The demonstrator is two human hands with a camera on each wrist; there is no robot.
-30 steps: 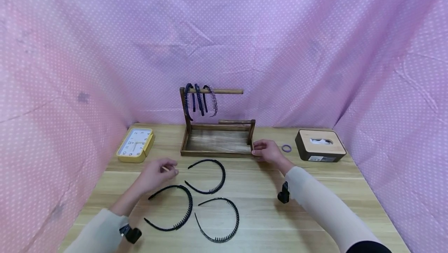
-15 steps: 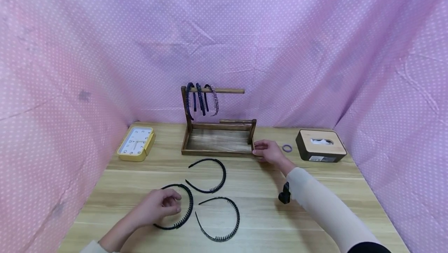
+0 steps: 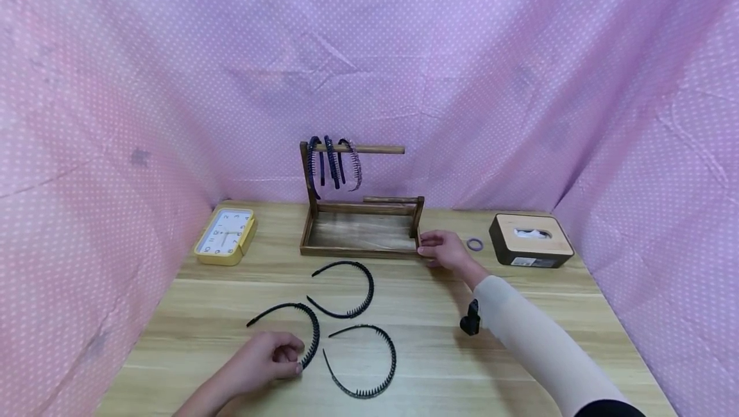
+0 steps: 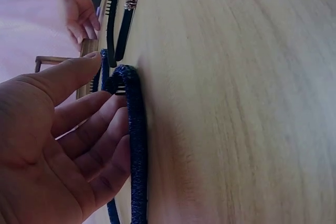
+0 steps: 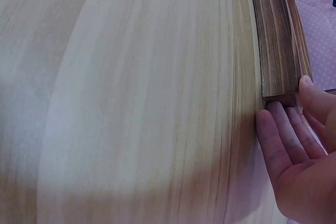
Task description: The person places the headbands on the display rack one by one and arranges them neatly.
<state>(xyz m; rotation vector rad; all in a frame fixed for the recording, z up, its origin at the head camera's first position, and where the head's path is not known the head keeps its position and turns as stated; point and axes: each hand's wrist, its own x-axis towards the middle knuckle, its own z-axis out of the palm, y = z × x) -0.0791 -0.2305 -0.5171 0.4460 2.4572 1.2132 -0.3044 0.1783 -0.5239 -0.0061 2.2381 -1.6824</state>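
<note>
My left hand (image 3: pixel 265 359) is low over the near-left dark toothed headband (image 3: pixel 314 327), fingertips right at its curved side. In the left wrist view, the thumb and index fingertips stand apart on either side of the bend of this navy, wrapped headband (image 4: pixel 137 145). Two more headbands lie flat on the table, one behind (image 3: pixel 369 289) and one to the right (image 3: pixel 391 362). My right hand (image 3: pixel 447 251) grips the right end of a brown wooden rack (image 3: pixel 346 253), thumb at the rim and fingers against the end. Three headbands (image 3: pixel 331 163) hang from its upper bar.
A yellow clock (image 3: pixel 226 237) lies at the back left of the wooden table. At the back right are a purple ring (image 3: pixel 475 244) and a tissue box (image 3: pixel 531 240) with a wooden top. Pink dotted cloth (image 3: pixel 369 51) surrounds the table's back and sides.
My left hand has moved toward the near edge from beside the rear headband, coming down to the near-left headband's curved side. My right hand has stayed at the rack.
</note>
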